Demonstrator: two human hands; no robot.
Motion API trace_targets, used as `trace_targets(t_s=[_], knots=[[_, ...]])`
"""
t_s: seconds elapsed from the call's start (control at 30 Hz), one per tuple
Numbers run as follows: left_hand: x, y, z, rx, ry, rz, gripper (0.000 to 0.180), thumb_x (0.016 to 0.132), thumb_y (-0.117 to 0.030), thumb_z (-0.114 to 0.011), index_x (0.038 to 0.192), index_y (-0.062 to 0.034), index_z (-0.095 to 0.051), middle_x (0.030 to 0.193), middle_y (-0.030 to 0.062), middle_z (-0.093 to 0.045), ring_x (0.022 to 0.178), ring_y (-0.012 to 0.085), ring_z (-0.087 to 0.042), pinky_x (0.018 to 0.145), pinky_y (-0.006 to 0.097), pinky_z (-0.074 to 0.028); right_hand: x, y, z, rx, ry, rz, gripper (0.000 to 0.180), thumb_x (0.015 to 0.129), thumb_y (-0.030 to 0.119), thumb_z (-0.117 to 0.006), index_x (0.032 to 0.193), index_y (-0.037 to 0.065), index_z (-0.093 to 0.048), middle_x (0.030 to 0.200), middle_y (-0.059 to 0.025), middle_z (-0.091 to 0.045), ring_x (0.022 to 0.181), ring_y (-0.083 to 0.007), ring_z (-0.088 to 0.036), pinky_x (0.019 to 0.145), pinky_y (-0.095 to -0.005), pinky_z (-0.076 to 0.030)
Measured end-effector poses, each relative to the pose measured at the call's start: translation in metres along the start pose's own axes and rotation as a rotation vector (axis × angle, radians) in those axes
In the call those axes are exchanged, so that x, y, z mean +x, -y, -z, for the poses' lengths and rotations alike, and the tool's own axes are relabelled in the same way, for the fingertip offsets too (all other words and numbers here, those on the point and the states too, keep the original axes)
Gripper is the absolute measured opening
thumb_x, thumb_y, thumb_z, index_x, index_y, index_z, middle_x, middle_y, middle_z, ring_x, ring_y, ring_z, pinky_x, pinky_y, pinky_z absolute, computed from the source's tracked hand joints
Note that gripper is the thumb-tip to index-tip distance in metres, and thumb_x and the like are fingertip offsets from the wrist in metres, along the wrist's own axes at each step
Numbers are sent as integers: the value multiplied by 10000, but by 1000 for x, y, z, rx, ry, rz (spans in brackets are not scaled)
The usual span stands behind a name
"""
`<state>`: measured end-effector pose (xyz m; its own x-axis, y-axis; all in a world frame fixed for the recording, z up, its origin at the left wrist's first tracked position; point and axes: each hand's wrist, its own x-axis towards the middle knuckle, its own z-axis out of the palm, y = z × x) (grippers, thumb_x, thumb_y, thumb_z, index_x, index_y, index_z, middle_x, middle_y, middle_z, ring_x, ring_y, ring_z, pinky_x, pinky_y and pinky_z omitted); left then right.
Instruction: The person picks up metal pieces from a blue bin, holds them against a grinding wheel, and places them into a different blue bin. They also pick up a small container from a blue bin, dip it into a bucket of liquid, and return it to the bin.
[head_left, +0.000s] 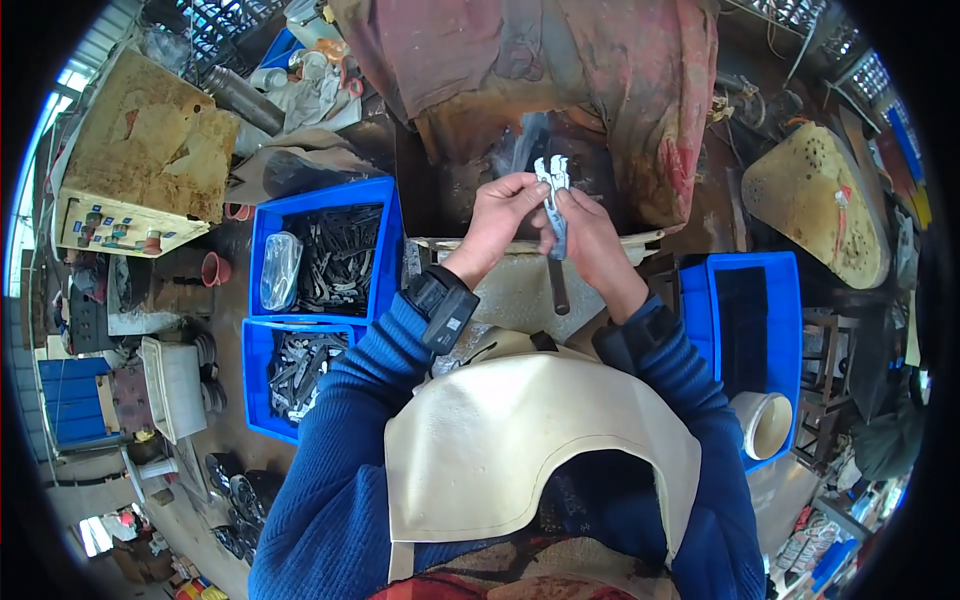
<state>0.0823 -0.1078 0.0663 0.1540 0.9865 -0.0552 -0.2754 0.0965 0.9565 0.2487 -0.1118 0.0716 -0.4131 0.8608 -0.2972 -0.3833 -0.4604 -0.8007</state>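
In front of the cloth-covered work opening, I hold a shiny metal piece with two hooked ends [556, 180] upright between both hands. My left hand [490, 222] pinches it from the left between thumb and fingers. On the other side my right hand [590, 235] is closed round its lower part, thumb against the front. The exact kind of the piece is not plain, and the fingers cover part of it. Just below the hands a dark rod [558, 288] points toward me over a pale surface.
Stained red-brown cloth [450, 50] hangs over the opening. At left stand an upper blue bin [391, 225] of dark metal parts and a lower blue bin [257, 375] of greyer ones. Another blue bin [697, 310] is at right, beside a cream bucket [770, 428]. A rusty control box [140, 150] stands far left.
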Motion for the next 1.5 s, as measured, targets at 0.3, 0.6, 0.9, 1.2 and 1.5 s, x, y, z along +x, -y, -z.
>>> trace_targets(t_s=[0.3, 0.6, 0.9, 1.2, 1.5], knots=[[22, -4, 69, 336, -247, 90, 417, 877, 48, -505, 1210, -152, -656, 940, 109, -701, 809, 172, -663, 728, 299, -525, -42, -2, 33, -489, 62, 142, 166, 938, 132, -582, 1067, 30, -598, 842, -24, -599, 718, -87, -556, 662, -227, -464], [82, 59, 87, 1222, 153, -254, 444, 774, 50, -540, 1163, -131, -656, 1045, 206, -652, 956, 377, -627, 830, 412, -497, -69, -16, 35, -900, 306, 54, 335, 803, 193, -754, 1093, 62, -649, 827, -101, -657, 715, -166, -613, 688, -279, -477], [75, 53, 90, 1231, 300, -285, 463, 778, 45, -543, 1178, -163, -653, 1100, 169, -656, 1045, 343, -613, 907, 385, -480, -81, -10, 26, -1119, 337, 280, 346, 768, 108, -766, 1095, 69, -662, 857, -132, -678, 729, -212, -652, 691, -296, -505], [78, 53, 95, 1358, 364, -307, 456, 783, 5, -553, 1180, -197, -648, 1093, 134, -663, 1035, 334, -614, 872, 401, -491, -76, -16, 26, -1272, 403, 436, 308, 757, 134, -760, 1043, 78, -661, 881, -124, -674, 756, -308, -650, 675, -345, -515], [34, 20, 82, 1532, 154, -311, 391, 771, -25, -572, 1131, -154, -652, 1019, 125, -662, 982, 328, -623, 821, 421, -510, -77, -9, 25, -1431, 470, 518, 272, 762, 147, -744, 1013, 102, -647, 864, -110, -672, 747, -308, -646, 643, -363, -513]])
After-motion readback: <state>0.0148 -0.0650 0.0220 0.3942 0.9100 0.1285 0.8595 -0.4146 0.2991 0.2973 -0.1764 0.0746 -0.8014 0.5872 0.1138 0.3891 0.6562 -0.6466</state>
